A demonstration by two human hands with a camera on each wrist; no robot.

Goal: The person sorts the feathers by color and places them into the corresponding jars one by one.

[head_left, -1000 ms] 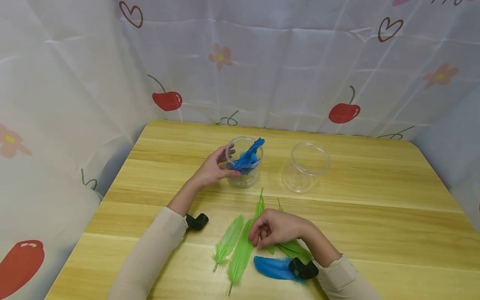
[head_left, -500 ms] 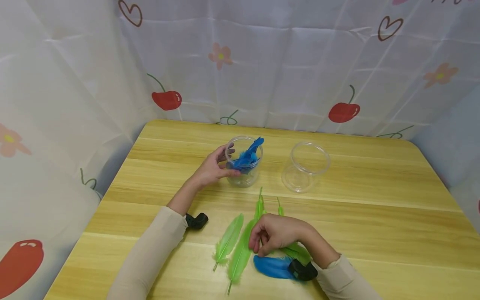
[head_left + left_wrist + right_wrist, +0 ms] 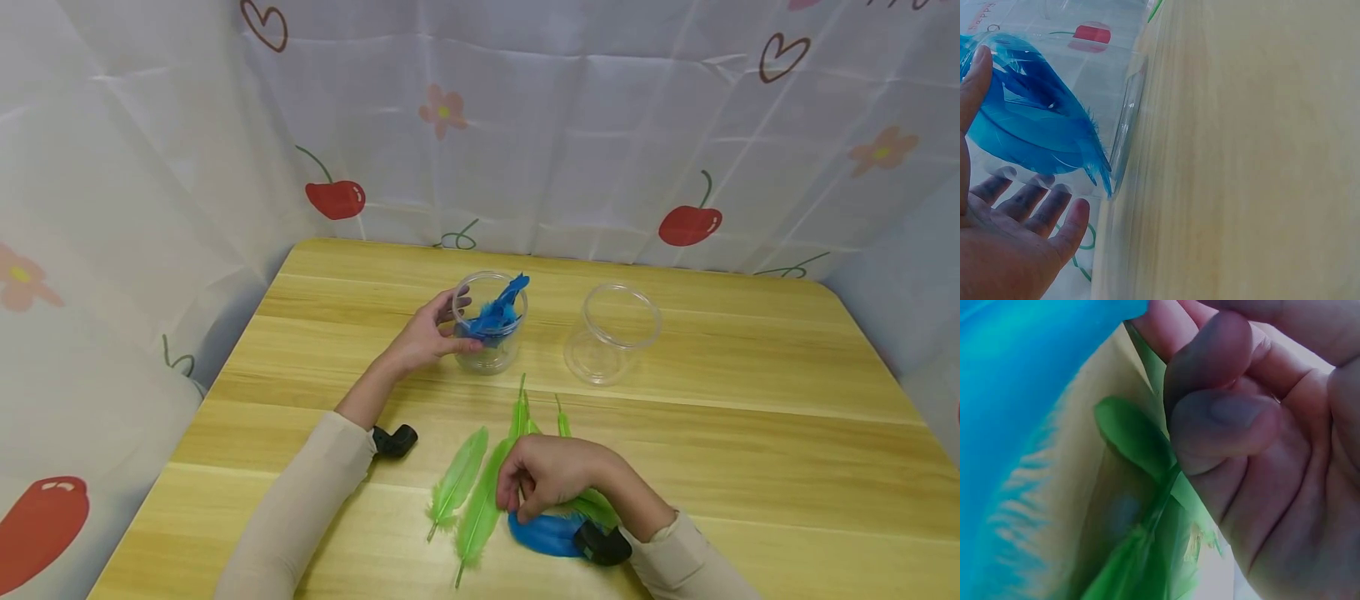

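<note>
a wood-grain surface [image 3: 300, 333] carries all items, with a patterned cloth [image 3: 570, 150] hanging along its far edge. at left, a beige sleeve [image 3: 296, 500] leads to the left hand [image 3: 422, 340], clamped around the first clear jar [image 3: 491, 358]: the thumb lies against the near wall and the fingers reach around the far side. a black wrist camera [image 3: 395, 442] sits at the left cuff. the first clear jar is upright and contains blue feathers [image 3: 495, 317], one projecting above the rim. nearer the person, a short green feather [image 3: 459, 473] lies flat; just right of it lies a long green feather [image 3: 480, 512], its tip near the right hand. a third green feather [image 3: 518, 412] extends from behind the right hand [image 3: 546, 477], whose fingers are curled downward at the left end of a loose blue feather [image 3: 546, 536]; whether they pinch it cannot be told. a thin green quill [image 3: 562, 422] and a green feather section [image 3: 592, 505] show beyond and beside the same hand. the second clear jar [image 3: 596, 367] stands upright, apart from the first. the right wrist camera [image 3: 602, 544] partly covers the loose blue feather.
</note>
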